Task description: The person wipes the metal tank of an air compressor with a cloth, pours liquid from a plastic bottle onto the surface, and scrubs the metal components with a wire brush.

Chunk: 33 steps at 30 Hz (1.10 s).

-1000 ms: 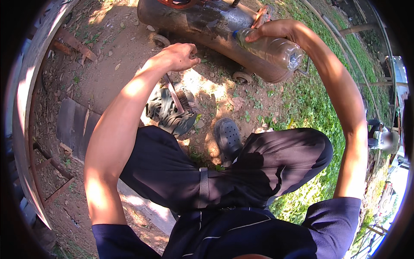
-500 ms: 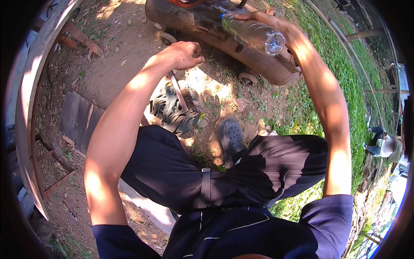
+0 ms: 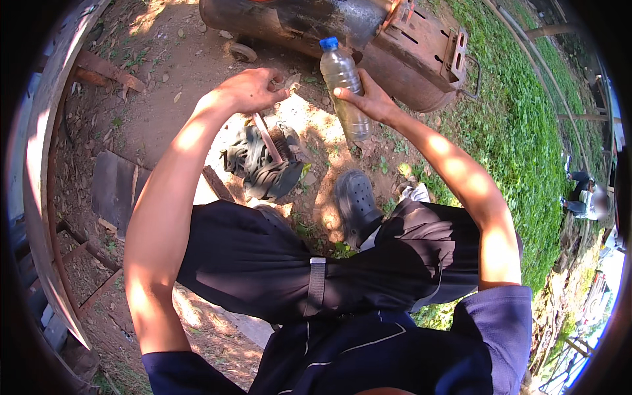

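A clear plastic bottle [image 3: 342,102] with a blue cap stands nearly upright in my right hand [image 3: 375,99], thumb across its front. Some see-through liquid seems to be inside. My left hand [image 3: 253,91] hovers to the left of the bottle, fingers curled in; whatever they may hold is too small to make out. Beyond both hands lies a rusty metal tank [image 3: 283,26] on small wheels. Below my left hand, a brush [image 3: 268,139] with a narrow handle and dark bristles rests on a crumpled dark cloth [image 3: 253,164] on the ground.
My grey clog [image 3: 355,197] is planted on the soil. Dark flat boards [image 3: 112,184] lie at the left, near a rusty metal frame [image 3: 85,253]. Grass [image 3: 507,131] spreads along the right, where a person [image 3: 586,197] sits farther off.
My right hand has brought the bottle down and left, away from the tank, turning it from lying slanted to cap-up. My left hand has shifted slightly left.
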Available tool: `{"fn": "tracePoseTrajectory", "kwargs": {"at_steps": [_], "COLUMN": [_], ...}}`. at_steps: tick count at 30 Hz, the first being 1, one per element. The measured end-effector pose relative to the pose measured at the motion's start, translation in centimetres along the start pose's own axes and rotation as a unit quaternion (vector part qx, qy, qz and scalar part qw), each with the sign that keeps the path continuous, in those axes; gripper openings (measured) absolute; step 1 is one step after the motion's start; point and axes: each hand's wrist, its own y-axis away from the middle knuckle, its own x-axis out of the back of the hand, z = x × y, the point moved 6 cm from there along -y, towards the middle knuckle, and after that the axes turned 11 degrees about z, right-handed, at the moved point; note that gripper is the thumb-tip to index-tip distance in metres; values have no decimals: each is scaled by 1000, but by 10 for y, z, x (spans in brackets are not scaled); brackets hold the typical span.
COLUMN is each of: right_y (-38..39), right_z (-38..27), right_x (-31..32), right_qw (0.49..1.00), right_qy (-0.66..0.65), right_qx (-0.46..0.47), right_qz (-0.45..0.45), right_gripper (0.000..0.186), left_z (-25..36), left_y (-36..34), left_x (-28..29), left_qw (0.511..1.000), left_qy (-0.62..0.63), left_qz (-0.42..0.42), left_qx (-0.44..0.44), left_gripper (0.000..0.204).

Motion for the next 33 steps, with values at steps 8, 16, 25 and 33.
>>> {"fn": "tracePoseTrajectory", "kwargs": {"at_steps": [8, 16, 25, 33], "right_y": [60, 104, 108, 92], "right_z": [99, 188, 236, 207], "right_x": [16, 51, 42, -17], "right_qw": [973, 894, 916, 943], "right_qy": [24, 16, 65, 209], "right_qx": [-10, -97, -155, -234], "right_qz": [227, 438, 365, 112], "right_gripper": [87, 93, 80, 64], "left_z": [1, -19, -26, -37], "left_y": [7, 3, 3, 1], "left_x": [-2, -2, -1, -1], "left_qw": [1000, 1000, 999, 999], "left_qy": [-14, 20, 43, 27], "left_qz": [-12, 0, -12, 15], "left_qx": [-8, 11, 31, 20], "left_gripper": [65, 67, 69, 65]}}
